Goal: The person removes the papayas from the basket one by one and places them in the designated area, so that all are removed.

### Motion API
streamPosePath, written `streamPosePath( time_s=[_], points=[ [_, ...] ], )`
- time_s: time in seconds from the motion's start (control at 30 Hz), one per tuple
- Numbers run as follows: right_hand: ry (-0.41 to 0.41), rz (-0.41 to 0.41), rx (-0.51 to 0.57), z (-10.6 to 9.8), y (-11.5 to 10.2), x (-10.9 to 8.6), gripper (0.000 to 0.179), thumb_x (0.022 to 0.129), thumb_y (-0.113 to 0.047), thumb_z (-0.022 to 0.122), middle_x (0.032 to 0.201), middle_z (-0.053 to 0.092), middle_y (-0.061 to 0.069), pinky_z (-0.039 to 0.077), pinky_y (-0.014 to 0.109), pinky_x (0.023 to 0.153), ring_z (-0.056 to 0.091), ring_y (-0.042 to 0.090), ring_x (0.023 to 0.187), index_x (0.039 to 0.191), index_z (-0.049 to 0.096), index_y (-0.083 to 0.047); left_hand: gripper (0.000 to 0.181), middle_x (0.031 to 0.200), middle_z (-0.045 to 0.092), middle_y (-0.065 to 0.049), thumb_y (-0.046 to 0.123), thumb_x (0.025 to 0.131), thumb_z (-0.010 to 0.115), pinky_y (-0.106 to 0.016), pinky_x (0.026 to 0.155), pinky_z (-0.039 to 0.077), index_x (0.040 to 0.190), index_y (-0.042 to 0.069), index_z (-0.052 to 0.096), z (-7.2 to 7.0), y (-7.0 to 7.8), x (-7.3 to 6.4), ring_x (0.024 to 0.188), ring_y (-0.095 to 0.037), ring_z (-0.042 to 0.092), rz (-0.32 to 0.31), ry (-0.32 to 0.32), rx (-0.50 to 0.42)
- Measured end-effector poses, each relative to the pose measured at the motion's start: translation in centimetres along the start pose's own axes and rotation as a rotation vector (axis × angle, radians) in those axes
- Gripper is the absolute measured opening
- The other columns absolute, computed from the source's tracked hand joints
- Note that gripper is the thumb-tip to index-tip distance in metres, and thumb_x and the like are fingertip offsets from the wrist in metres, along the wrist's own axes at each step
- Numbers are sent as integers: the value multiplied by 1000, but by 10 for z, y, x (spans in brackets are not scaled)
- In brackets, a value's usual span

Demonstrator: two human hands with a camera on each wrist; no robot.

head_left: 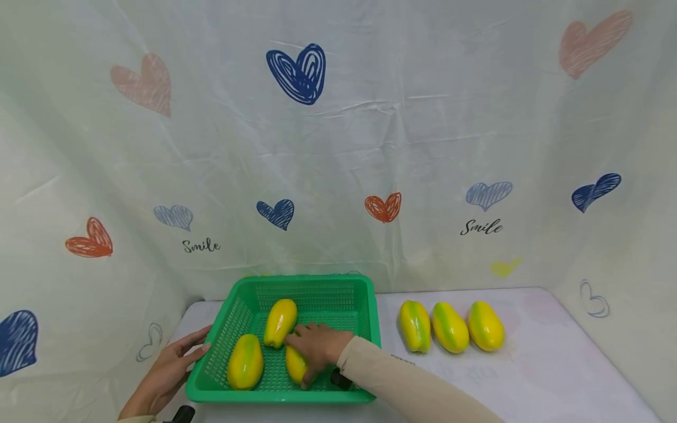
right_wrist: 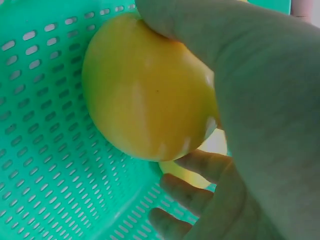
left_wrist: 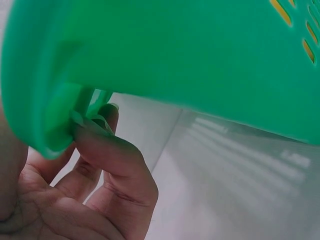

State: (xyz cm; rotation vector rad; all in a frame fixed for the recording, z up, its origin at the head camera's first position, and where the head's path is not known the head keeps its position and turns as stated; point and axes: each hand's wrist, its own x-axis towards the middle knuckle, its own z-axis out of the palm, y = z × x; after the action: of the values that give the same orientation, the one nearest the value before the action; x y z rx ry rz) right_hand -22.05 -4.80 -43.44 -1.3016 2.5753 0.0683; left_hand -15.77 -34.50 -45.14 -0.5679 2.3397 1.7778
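Note:
A green slotted plastic basket (head_left: 280,398) stands on the table, tilted slightly in the head view. My left hand (head_left: 169,367) grips its left rim, with the thumb above and fingers below; in the left wrist view the fingers (left_wrist: 117,160) hook around the rim. Inside the basket, my right hand (head_left: 321,345) holds a yellow-green papaya (right_wrist: 145,90) between thumb and fingers, near the basket's front right. Two more papayas lie inside: one at the front left (head_left: 245,362), and another papaya (head_left: 281,322) farther back, close to the right fingertips.
To the right of the basket, three papayas lie in a row on the white table (head_left: 529,376): the left papaya (head_left: 415,326), the middle papaya (head_left: 450,328) and the right papaya (head_left: 485,326). A pale curtain (head_left: 338,153) printed with hearts hangs behind the table.

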Motion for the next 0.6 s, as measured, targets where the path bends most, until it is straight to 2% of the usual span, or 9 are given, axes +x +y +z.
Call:
streamPosePath(
  time_s=[0.1, 0.27, 0.43, 0.6],
  points=[
    [-3, -8, 5, 0, 2, 0, 87, 64, -55, 78, 129, 43, -5, 38, 32, 98, 43, 15, 116, 136, 38, -28, 73, 137, 31, -25, 31, 86, 66, -40, 80, 52, 142, 1, 32, 1, 0, 1, 98, -22, 54, -1, 0, 4],
    [16, -15, -6, -3, 8, -4, 86, 63, -57, 77, 123, 45, -5, 40, 31, 95, 44, 14, 110, 135, 40, -27, 70, 136, 32, -25, 30, 87, 64, -41, 80, 52, 142, 1, 31, 1, -1, 2, 102, -26, 51, -9, 1, 10],
    [84, -29, 5, -12, 12, -15, 88, 63, -58, 77, 125, 44, -3, 41, 30, 93, 44, 14, 109, 136, 40, -26, 68, 135, 32, -24, 29, 89, 62, -42, 81, 52, 143, 2, 31, 0, -1, 1, 107, -29, 46, -12, -3, 21],
    [173, -44, 38, -22, 17, -31, 90, 63, -55, 79, 130, 40, 0, 39, 35, 97, 41, 18, 114, 138, 40, -24, 70, 133, 34, -23, 31, 88, 63, -41, 80, 52, 143, 1, 31, 0, -1, 0, 104, -28, 48, -6, -3, 25]
  ],
)
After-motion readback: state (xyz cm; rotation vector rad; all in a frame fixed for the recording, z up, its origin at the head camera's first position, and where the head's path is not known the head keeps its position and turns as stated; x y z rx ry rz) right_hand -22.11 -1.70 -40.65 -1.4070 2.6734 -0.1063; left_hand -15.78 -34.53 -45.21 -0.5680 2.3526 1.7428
